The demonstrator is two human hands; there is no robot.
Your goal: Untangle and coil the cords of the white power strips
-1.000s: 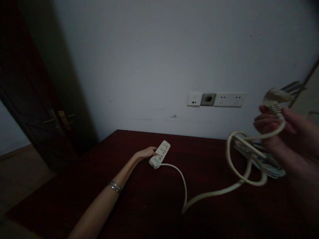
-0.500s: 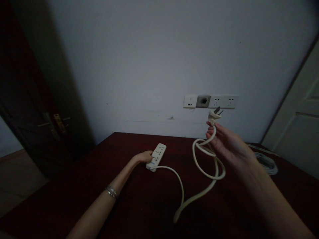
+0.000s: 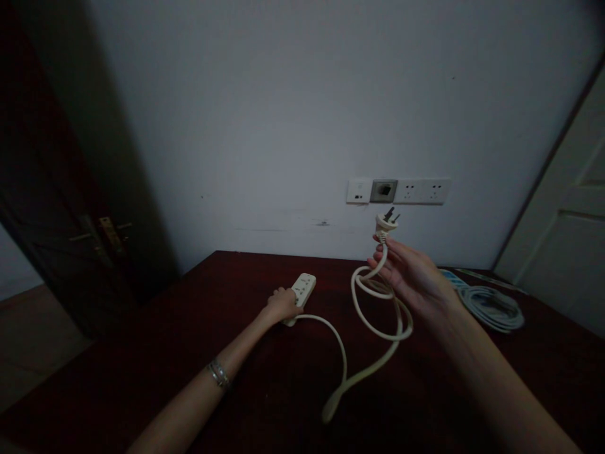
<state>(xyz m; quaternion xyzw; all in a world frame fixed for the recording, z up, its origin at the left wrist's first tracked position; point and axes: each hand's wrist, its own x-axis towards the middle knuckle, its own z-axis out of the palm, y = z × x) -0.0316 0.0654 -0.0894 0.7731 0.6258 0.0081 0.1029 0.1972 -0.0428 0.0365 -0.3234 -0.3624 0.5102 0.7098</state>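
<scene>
A white power strip (image 3: 305,287) lies on the dark red table, its near end covered by my left hand (image 3: 283,305), which is closed around it. From that end a cream cable (image 3: 341,347) runs across the tabletop and up into loose loops. My right hand (image 3: 406,268) pinches the neck of the plug (image 3: 386,224) at the cable's other end, holding it up in front of the wall. The plug's prongs point upward, apart from the wall and below the wall sockets (image 3: 421,191). Loops of cable hang beneath my right fingers.
A coiled pale cable (image 3: 494,309) with a blue-and-white piece beside it lies on the table's right side. Left of the sockets are a grey-framed wall plate (image 3: 383,191) and a white one (image 3: 358,192). Doors stand at both sides.
My right hand has brought the plug left and slightly down, uncovering more of the coiled cable. My left hand has shifted right, over the near end of the power strip.
</scene>
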